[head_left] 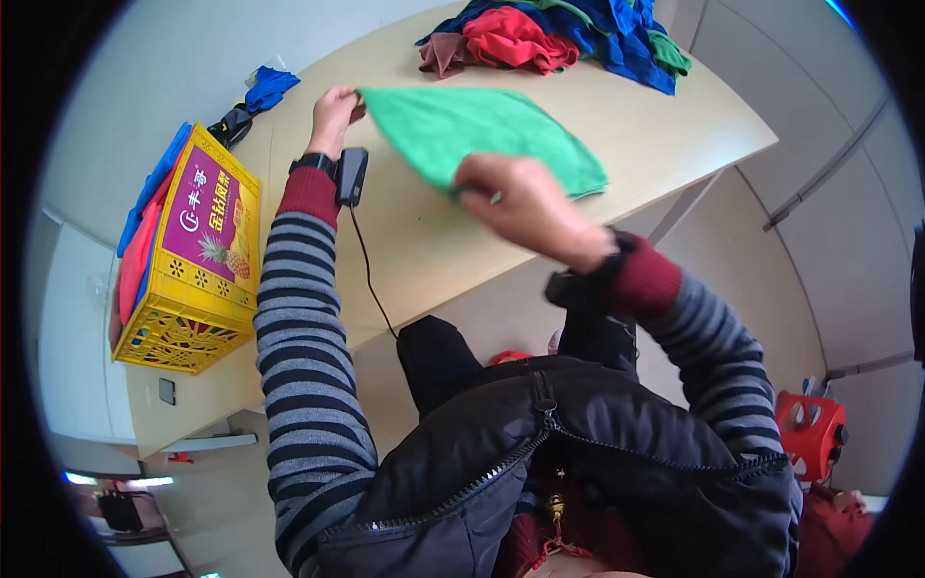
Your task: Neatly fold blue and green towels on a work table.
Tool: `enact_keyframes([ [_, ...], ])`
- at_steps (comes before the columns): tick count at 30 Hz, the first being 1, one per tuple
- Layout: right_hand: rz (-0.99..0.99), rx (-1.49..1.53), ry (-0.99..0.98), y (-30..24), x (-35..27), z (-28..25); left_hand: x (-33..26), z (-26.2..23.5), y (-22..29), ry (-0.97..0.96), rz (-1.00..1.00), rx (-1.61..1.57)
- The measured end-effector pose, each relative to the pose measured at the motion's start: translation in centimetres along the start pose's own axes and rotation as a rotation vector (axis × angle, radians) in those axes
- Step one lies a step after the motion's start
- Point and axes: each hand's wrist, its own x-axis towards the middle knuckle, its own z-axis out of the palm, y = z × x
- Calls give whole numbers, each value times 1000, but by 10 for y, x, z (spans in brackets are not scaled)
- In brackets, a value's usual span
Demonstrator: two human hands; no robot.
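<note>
The fingers of the left hand [334,120] are closed in a tight pinch on the far left corner of a green cloth [491,125], which spreads from there to the right. Nearer the body, the fingers of the right hand [520,202] are curled around the cloth's near edge; motion blur hides exactly how they hold it. The cloth's other end reaches past the right fingers to a corner near the edge of the table [414,250]. Beyond both sets of fingers, well apart from them, lies a heap of crumpled cloths [520,40] in red, blue, green and brown. Left of the left fingers are a small blue cloth [271,89] and, nearer the body, a yellow crate [193,352] with red and blue fabric at its left side. Just below the left fingers, a black device [353,176] sits at the wrist, its cable [370,270] trailing toward the body.
</note>
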Motion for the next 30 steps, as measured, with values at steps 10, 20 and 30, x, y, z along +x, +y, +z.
enact_keyframes([
  [10,117,229,-343,31,27,179,-116,-60,-83,-40,-73,502],
  [20,111,-580,-269,127,-11,114,-234,51,-62,-217,236,1248],
  [30,370,-759,-365,185,-32,10,-273,21,-61,-138,66,1260],
])
